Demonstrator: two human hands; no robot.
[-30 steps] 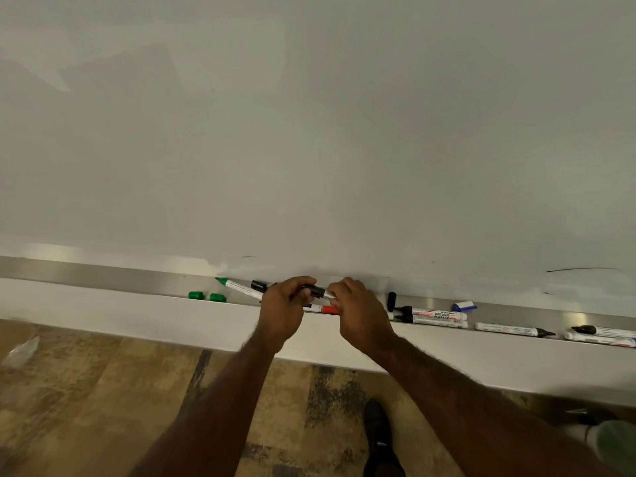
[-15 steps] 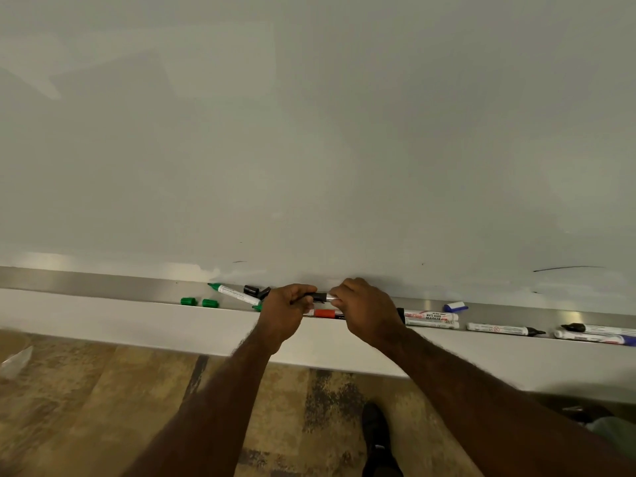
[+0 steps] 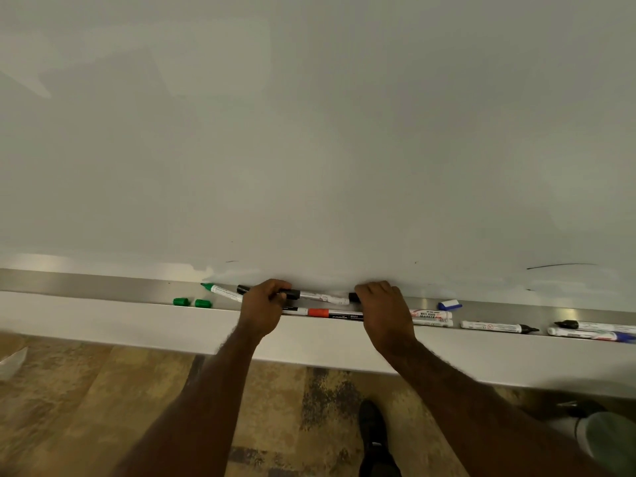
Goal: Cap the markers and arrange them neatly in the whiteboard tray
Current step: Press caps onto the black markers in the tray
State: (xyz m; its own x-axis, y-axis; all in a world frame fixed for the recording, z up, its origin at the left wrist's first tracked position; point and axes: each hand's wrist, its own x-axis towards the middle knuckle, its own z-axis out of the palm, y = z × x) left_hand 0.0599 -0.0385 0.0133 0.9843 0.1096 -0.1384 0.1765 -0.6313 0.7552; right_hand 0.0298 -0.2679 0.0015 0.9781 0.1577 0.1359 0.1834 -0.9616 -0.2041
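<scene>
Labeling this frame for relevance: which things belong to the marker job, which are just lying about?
Job:
tray
black marker, held by left hand and right hand
red marker
green marker, uncapped
green caps
blue cap
markers at right

Lying about:
shoe
floor
stray stroke on whiteboard

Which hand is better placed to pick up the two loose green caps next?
Left. The left hand is nearer the two loose green caps, which lie in the metal whiteboard tray further to its left. The right hand would have to cross over it. Both hands now hold the black-capped white marker.
</scene>
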